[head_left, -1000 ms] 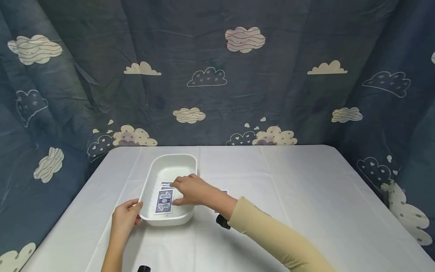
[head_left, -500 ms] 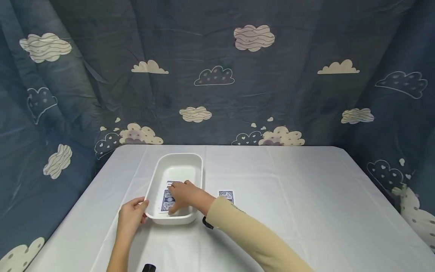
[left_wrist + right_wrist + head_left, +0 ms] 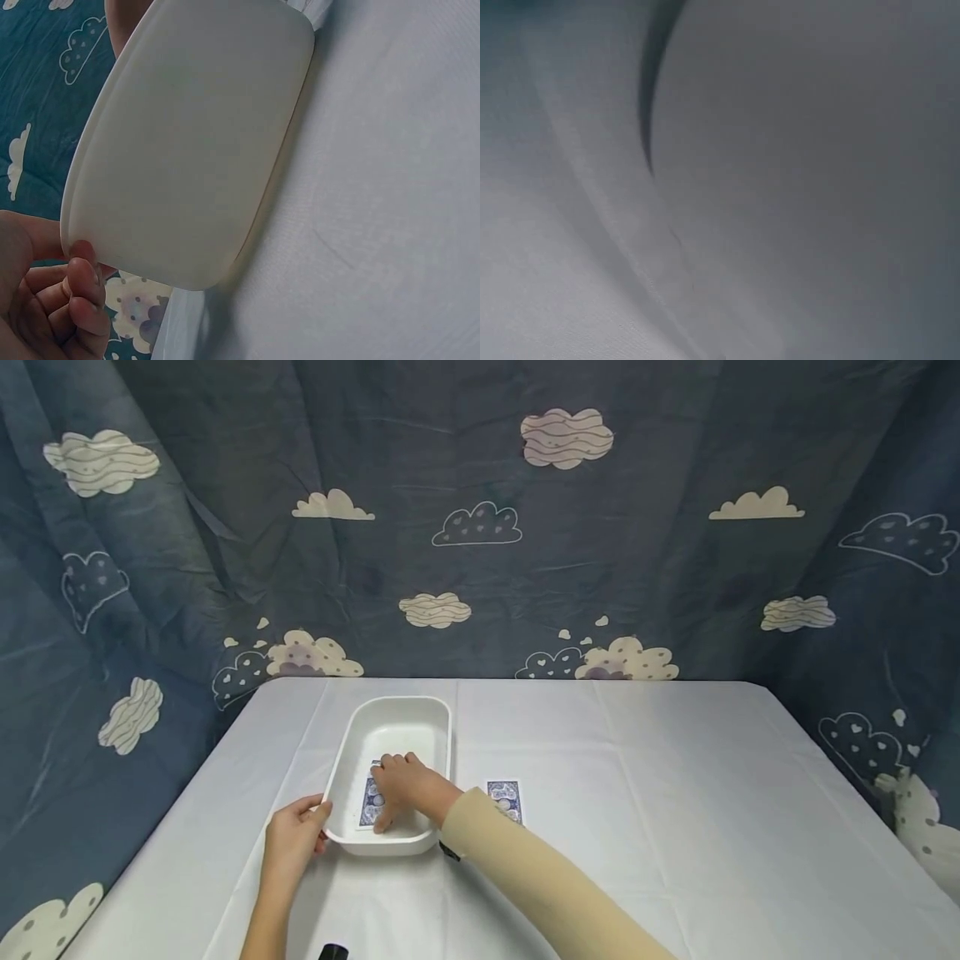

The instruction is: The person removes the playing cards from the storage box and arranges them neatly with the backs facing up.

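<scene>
In the head view, a white plastic tray [image 3: 390, 727] stands on the left half of the table. My left hand [image 3: 291, 837] pinches its front left rim between thumb and fingers. The left wrist view shows those fingers [image 3: 81, 281] at the edge, with the tray's pale outer side [image 3: 187, 142] filling much of the picture. Blue-backed playing cards [image 3: 369, 810] lie face down inside the tray. Over them reaches my right hand [image 3: 408, 789], fingers and thumb spread apart, covering part of the cards. Only blurred white surfaces show in the right wrist view.
Another blue-backed playing card [image 3: 506, 795] lies on the white tablecloth [image 3: 600, 760] right of the tray, partly behind my right sleeve [image 3: 540, 877]. A dark curtain [image 3: 480, 568] with cloud prints hangs behind the table. A small black object [image 3: 333, 952] shows at the bottom edge.
My right hand has lowered and shifted left onto the cards in the tray. The card on the table shows more than before. My left hand keeps its hold; the whole view has shifted slightly.
</scene>
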Available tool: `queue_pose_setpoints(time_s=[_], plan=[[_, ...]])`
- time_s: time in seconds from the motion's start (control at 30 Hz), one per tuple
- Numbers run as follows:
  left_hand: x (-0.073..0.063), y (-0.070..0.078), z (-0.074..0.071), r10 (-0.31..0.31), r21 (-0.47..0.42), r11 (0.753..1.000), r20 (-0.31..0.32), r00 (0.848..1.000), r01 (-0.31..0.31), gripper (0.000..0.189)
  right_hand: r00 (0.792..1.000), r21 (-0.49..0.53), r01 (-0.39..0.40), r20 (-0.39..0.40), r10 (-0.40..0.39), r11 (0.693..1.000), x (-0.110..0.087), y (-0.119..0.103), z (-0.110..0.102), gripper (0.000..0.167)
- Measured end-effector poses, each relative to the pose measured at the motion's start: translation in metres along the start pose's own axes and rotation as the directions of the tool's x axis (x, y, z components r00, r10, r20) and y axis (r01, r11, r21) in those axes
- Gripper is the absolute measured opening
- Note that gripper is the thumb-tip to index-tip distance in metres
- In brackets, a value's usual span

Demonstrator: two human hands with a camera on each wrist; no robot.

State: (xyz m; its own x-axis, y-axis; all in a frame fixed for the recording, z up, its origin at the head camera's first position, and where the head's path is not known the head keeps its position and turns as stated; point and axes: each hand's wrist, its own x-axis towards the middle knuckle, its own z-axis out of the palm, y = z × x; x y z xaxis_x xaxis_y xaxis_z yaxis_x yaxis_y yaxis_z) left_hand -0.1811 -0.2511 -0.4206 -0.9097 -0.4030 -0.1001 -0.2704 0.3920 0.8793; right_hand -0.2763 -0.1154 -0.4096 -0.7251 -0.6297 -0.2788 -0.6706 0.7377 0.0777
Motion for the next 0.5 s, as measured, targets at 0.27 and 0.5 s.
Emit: queue_pose_setpoints(time_s=[0.27, 0.5], plan=[[-0.0002, -0.0012, 0.0006, 0.004, 0.012, 1.0, -0.014, 1.0, -0.004, 0.039, 1.0, 0.01, -0.01, 0.025, 0.01, 1.0, 0.0034, -0.0002, 0.0, 0.087], [-0.0008, 0.0, 0.0, 0.01, 0.021, 1.0, -0.02, 1.0, -0.01, 0.038, 1.0, -0.003, 0.005, 0.022, -0.005, 1.0, -0.0019, 0.0031, 0.0002, 0.086]])
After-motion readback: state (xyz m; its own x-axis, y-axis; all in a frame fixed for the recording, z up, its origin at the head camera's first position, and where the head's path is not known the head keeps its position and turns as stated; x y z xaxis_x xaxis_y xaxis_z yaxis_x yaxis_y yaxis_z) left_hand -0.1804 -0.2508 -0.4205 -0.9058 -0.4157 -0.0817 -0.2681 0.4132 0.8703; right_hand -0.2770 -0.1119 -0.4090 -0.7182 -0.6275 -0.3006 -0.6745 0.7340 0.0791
